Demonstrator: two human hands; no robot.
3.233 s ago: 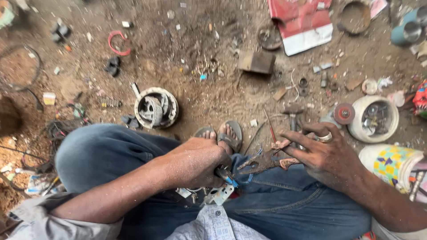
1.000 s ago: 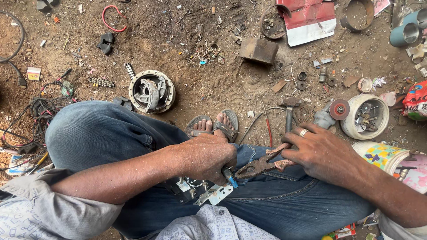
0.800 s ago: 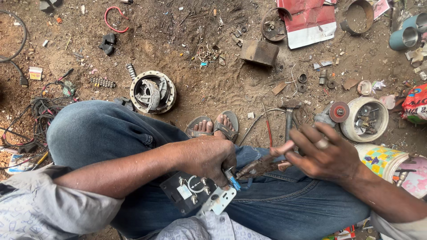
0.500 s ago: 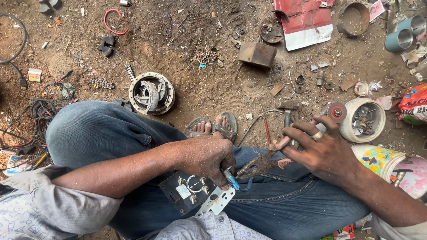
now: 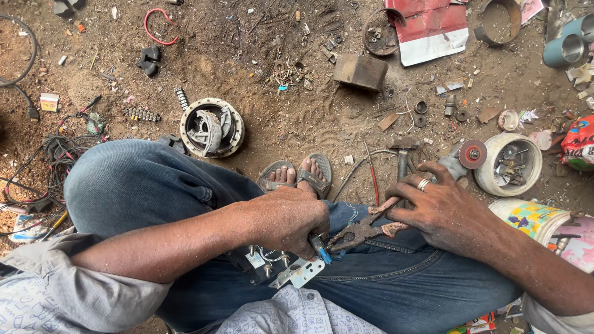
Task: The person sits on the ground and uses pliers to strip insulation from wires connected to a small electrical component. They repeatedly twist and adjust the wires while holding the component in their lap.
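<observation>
Far left, tangled black wires [image 5: 52,164] are lying on the dirt floor [image 5: 297,117]; further in, a round motor housing [image 5: 211,127] is resting apart from the work. The person is sitting with a denim-clad leg drawn up. The left hand [image 5: 286,218] is pressing down on a small electrical assembly [image 5: 278,267] with a metal bracket, held on the lap; its fingers are curled closed over the part, gripping it firmly. Rusty pliers [image 5: 359,230] are meeting the assembly at a blue piece just beside the left hand. The right hand [image 5: 440,210] is wrapping the plier handles, fingers closed around them. Judged step: gripping or pulling a fitting on the assembly. The next move calls for a steady hold and controlled leverage. Far right, a white tub of metal parts [image 5: 508,162] is standing.
</observation>
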